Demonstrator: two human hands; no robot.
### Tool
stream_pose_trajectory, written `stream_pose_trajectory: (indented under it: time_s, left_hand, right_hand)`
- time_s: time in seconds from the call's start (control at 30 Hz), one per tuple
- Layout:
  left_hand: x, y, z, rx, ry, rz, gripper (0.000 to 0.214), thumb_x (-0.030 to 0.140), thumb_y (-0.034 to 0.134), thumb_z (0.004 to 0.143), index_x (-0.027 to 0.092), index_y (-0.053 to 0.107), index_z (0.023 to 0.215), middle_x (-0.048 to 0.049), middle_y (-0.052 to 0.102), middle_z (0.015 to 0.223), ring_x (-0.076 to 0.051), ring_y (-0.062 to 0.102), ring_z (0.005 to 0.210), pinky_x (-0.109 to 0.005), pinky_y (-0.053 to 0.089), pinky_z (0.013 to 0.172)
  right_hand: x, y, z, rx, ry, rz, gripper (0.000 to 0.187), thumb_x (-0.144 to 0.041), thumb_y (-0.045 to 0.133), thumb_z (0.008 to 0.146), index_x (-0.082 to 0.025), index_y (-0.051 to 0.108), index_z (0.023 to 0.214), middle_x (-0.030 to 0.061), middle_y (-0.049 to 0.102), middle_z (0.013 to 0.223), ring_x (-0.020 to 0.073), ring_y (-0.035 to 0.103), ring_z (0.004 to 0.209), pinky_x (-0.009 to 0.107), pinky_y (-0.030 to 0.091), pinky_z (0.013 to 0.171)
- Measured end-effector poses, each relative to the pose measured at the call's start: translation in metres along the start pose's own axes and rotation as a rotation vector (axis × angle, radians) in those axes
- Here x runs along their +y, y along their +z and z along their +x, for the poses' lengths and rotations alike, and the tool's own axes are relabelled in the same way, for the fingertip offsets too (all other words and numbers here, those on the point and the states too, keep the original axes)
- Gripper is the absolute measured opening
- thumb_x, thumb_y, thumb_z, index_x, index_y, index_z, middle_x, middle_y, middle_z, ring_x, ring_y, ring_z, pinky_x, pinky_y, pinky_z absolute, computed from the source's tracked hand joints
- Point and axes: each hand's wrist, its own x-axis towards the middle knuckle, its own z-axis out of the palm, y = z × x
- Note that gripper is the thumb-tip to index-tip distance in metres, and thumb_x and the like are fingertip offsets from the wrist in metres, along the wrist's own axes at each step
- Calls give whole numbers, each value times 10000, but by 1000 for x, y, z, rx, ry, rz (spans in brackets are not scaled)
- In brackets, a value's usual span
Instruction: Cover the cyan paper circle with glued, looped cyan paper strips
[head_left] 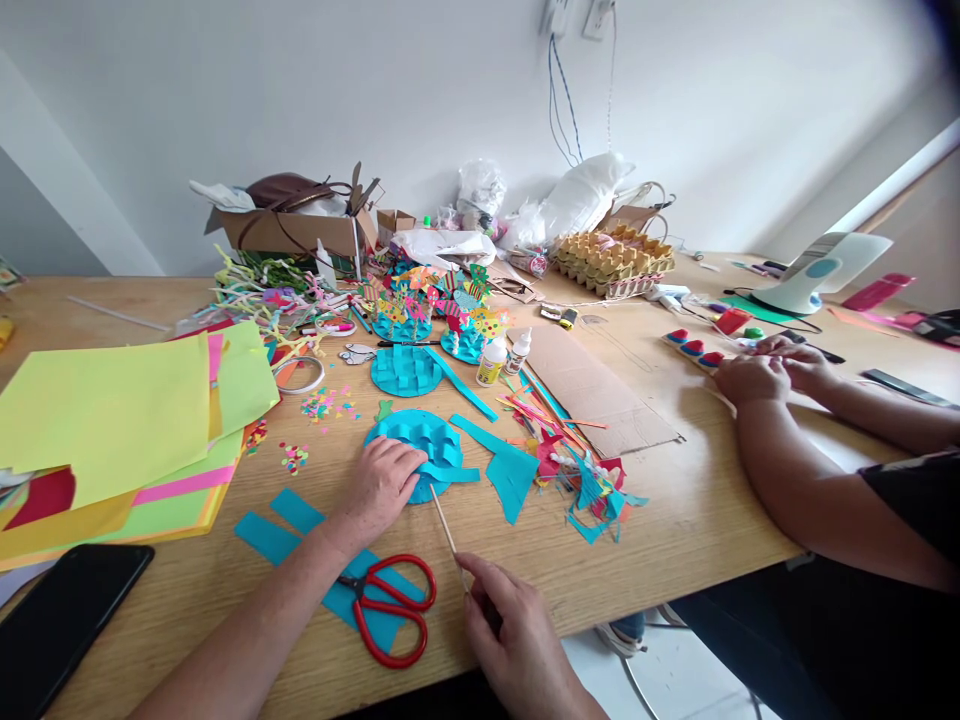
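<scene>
My left hand (382, 485) rests palm down on a round teal paper disc (424, 440) with woven strips, fingers spread over its near edge. My right hand (510, 625) pinches the near end of a thin wooden stick (444, 520) whose tip points toward the disc. Red-handled scissors (390, 605) lie on teal paper strips (281, 530) between my forearms. A second teal disc (405, 370) lies farther back.
A stack of coloured paper sheets (120, 420) and a black phone (60, 620) lie at left. Glue bottles (491, 362), cardboard (592, 390), paper scraps (577, 470), decorated discs (439, 310) and egg cartons (611, 260) fill the middle. Another person's hands (772, 370) work at right.
</scene>
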Motion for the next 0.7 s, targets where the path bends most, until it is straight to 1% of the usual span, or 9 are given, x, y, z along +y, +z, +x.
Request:
stream_pose_trajectory:
  time_s: [0.1, 0.2, 0.3, 0.4, 0.53, 0.7]
  left_hand:
    - [1, 0, 0, 0, -5, 4, 203, 100, 512, 789, 212, 567, 948, -26, 633, 947, -211, 535, 920, -428, 352, 905]
    - [2, -2, -1, -9, -6, -2, 197, 93, 507, 793, 210, 569, 938, -23, 633, 945, -207, 538, 916, -430, 345, 911]
    - [2, -3, -1, -19, 0, -10, 180, 97, 497, 803, 214, 574, 915, -17, 632, 927, -201, 540, 904, -427, 346, 909]
    - [2, -3, -2, -21, -2, -11, 173, 96, 496, 806, 215, 576, 903, -14, 630, 916, -197, 541, 895, -420, 347, 904]
    - [2, -2, -2, -17, 5, -13, 181, 98, 498, 809, 224, 583, 907, -12, 624, 913, -196, 537, 894, -425, 342, 903]
    - [1, 0, -3, -13, 21, -9, 180, 103, 491, 817, 231, 597, 885, -10, 614, 880, -191, 533, 876, -423, 343, 896]
  right_hand:
    - [1, 5, 5, -15, 40, -10, 353, -86, 406, 732, -119, 605, 1022, 27, 614, 653, 126, 572, 567, 207, 451, 558]
    - [4, 9, 7, 26, 52, -29, 367, -90, 404, 728, -107, 604, 1036, 37, 620, 661, 132, 576, 572, 211, 458, 556]
    - [6, 9, 5, 78, 29, -40, 363, -105, 404, 740, -107, 600, 1045, 45, 629, 671, 129, 576, 563, 202, 462, 536]
    - [6, 8, 3, 100, -4, -37, 354, -110, 400, 751, -122, 593, 1048, 48, 644, 695, 126, 583, 573, 196, 470, 536]
    - [5, 9, 3, 110, -21, -41, 351, -109, 387, 763, -118, 584, 1054, 58, 654, 723, 129, 600, 605, 199, 484, 567]
    - [6, 10, 4, 86, -32, -57, 349, -106, 386, 763, -109, 584, 1051, 60, 648, 716, 132, 599, 595, 205, 484, 569]
